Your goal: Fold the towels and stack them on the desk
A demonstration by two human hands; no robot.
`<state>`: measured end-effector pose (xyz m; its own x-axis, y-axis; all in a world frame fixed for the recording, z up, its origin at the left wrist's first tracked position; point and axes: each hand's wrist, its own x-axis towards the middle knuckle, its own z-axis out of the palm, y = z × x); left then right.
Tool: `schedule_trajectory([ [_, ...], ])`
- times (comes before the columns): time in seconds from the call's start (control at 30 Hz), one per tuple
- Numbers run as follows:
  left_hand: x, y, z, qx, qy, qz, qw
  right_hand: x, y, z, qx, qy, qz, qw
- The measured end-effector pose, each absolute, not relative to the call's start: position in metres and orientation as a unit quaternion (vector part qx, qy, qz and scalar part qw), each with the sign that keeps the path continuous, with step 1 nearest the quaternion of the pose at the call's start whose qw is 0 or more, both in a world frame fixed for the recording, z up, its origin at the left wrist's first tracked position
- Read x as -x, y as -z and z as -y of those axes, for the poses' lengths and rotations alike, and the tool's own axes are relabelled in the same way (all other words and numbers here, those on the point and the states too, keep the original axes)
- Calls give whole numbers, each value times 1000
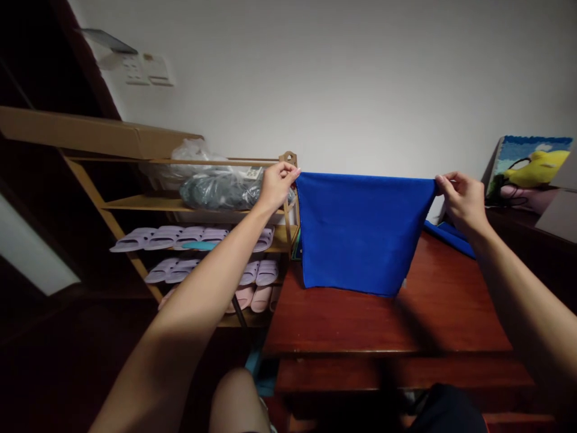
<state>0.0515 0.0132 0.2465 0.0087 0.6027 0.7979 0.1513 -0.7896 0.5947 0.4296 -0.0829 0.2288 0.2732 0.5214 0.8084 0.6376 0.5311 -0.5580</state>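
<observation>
A plain blue cloth (360,234) hangs spread out between my two hands, its upper edge stretched nearly straight. My left hand (278,186) pinches the upper left corner. At the upper right corner, my right hand (464,198) has the fabric between thumb and fingers. The cloth's lower edge hangs at the reddish-brown wooden table (342,328); whether it touches the top I cannot tell. Behind my right hand, more folded blue fabric (455,239) lies on the table, partly hidden by that hand and forearm.
Left of the table stands a wooden rack (128,204) with rows of lilac slippers (164,237), pink slippers (260,299) and a plastic-wrapped bundle (216,189). A long cardboard box (90,135) rests on top. At right are a colourful picture (507,150) and a yellow plush toy (541,168).
</observation>
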Motion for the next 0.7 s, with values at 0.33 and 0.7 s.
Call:
schedule_trajectory([
  [0.33,-17,-275,35,-844,-415,-313,131,-453,-236,102,485,-77,675,551],
  [0.7,-11,-286,58,-845,-400,-329,135,-454,-247,127,529,59,709,462],
])
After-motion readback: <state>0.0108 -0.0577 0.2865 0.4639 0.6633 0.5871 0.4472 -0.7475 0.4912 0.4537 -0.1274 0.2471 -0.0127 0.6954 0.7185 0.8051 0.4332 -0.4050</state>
